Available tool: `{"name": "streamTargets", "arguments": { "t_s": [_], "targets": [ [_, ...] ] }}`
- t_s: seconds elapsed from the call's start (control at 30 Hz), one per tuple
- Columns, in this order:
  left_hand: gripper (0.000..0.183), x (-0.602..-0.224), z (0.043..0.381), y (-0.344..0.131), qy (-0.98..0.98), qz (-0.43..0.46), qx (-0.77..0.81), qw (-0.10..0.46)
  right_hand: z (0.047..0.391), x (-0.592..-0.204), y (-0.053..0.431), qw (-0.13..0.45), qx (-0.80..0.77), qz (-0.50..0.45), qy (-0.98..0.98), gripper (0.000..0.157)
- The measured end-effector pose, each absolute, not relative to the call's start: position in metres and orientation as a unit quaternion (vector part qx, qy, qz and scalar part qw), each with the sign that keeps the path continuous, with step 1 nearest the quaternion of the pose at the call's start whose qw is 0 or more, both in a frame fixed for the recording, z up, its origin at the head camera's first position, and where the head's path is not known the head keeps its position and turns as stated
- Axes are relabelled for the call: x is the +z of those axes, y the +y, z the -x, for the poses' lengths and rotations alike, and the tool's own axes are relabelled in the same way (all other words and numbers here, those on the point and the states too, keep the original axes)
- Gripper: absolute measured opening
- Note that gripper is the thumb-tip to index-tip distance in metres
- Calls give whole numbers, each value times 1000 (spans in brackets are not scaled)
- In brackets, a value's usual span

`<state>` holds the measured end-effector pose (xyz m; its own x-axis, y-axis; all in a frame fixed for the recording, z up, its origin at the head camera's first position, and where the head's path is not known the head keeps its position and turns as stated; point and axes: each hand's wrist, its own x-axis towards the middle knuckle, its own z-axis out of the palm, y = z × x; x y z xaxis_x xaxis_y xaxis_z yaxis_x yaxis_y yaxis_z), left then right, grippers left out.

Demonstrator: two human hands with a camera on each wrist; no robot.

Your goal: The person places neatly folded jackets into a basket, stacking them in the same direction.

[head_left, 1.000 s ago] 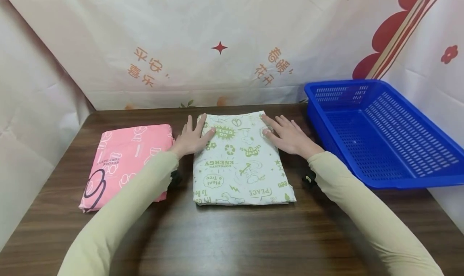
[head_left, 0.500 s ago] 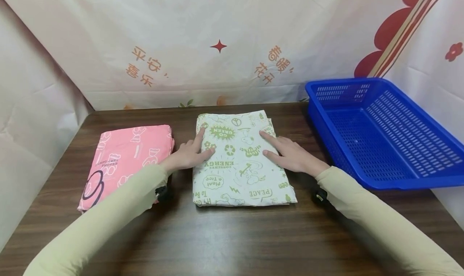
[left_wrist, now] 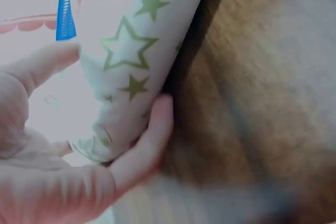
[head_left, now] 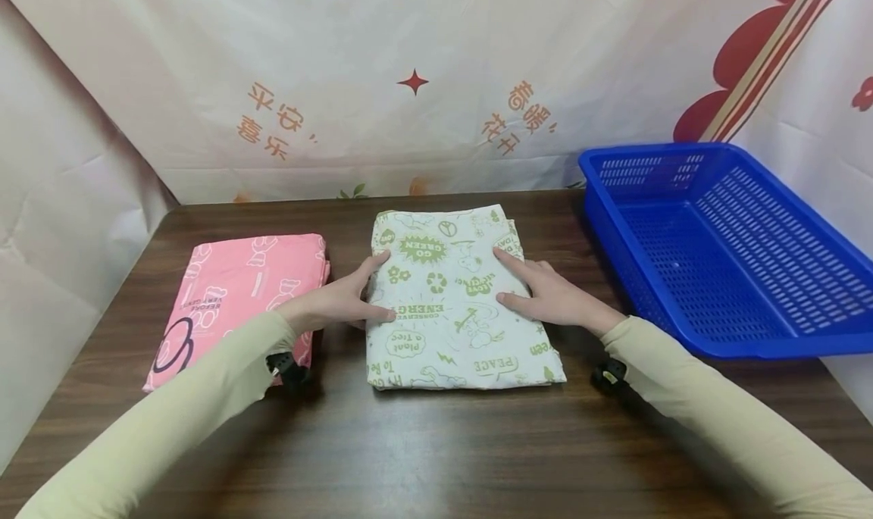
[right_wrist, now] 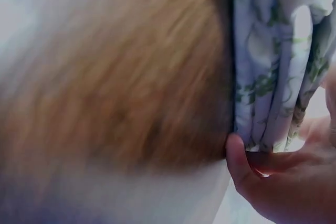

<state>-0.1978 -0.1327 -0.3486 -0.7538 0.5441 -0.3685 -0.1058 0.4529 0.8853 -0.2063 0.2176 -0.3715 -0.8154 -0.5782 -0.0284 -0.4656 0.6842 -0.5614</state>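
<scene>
A folded white cloth point(head_left: 443, 307) with green print lies flat mid-table in the head view. My left hand point(head_left: 344, 299) holds its left side, thumb and a finger on the top face. In the left wrist view, another finger of the left hand point(left_wrist: 63, 182) curls at the cloth's point(left_wrist: 126, 66) lower edge by the table. My right hand point(head_left: 555, 295) holds the opposite side, two digits on top. In the right wrist view, a fingertip of the right hand point(right_wrist: 283, 182) is at the bottom of the stacked folds of the cloth point(right_wrist: 262, 77).
A folded pink cloth point(head_left: 252, 276) lies to the left on the dark wooden table point(head_left: 409, 451). At the right stands a blue plastic basket point(head_left: 716, 265) with slotted walls. Printed white sheeting point(head_left: 341, 49) rises behind the table and on both sides.
Both hands have slid nearer along the white cloth's sides, from its far corners to about mid-length. Their spread fingers have closed round the side edges. The cloth has barely moved.
</scene>
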Motion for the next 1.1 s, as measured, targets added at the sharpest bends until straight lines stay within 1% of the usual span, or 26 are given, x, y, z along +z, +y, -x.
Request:
{"name": "streamTargets", "arguments": {
  "t_s": [0.07,0.27,0.37,0.53,0.7,0.83,0.93,1.1],
  "targets": [
    [102,-352,196,-136,761,-122,537,343,207,-371,217,119,-309,270,904,77],
    [101,-361,193,-137,722,-121,591,339,206,-367,221,181,-429,214,859,84],
    [100,-361,193,-136,711,-122,603,340,204,-367,223,189,-464,198,843,86],
    [95,-359,194,-134,712,-113,603,341,197,-370,222,181,-488,176,835,85],
    [91,-358,195,-133,716,-105,601,340,191,-370,224,161,-491,147,844,82],
    [91,-358,194,-132,714,-107,601,343,190,-372,227,162,-476,158,850,81],
    [91,-359,193,-132,707,-112,605,350,190,-373,230,158,-466,166,855,78],
    [92,-360,191,-131,705,-118,605,352,186,-371,230,141,-464,152,861,70]
  ]
}}
